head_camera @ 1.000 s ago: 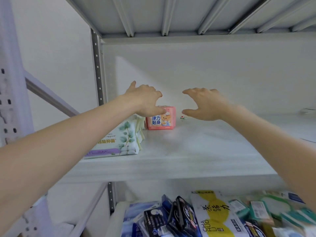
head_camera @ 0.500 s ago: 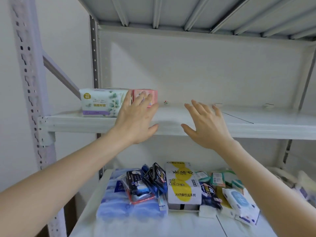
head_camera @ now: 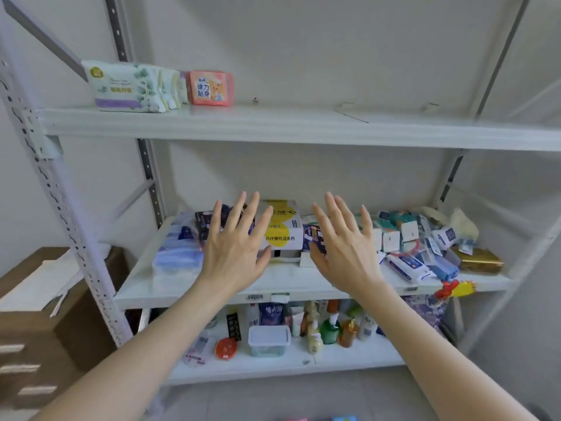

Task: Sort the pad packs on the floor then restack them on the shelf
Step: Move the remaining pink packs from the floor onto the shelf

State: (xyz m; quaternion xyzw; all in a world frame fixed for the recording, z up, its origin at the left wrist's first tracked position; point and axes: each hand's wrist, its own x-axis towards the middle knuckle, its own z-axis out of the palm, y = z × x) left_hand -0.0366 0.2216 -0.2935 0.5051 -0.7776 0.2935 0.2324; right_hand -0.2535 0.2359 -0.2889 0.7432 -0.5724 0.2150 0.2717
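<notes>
The left hand (head_camera: 235, 253) and right hand (head_camera: 346, 253) are hovering wide open, holding nothing. The white pad pack (head_camera: 127, 86) and pink pad pack (head_camera: 211, 88) are sitting side by side at the far left of the top shelf (head_camera: 303, 129). Recommended: gripping the next pack at both ends and seating it flush beside the pink one.

Both forearms (head_camera: 158, 338) are bare; the left hand (head_camera: 235, 253) and right hand (head_camera: 346, 253) have long, slender fingers (head_camera: 239, 214).

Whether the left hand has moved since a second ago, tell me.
Yes. The left hand has dropped from the pink pack down to the middle shelf.
</notes>
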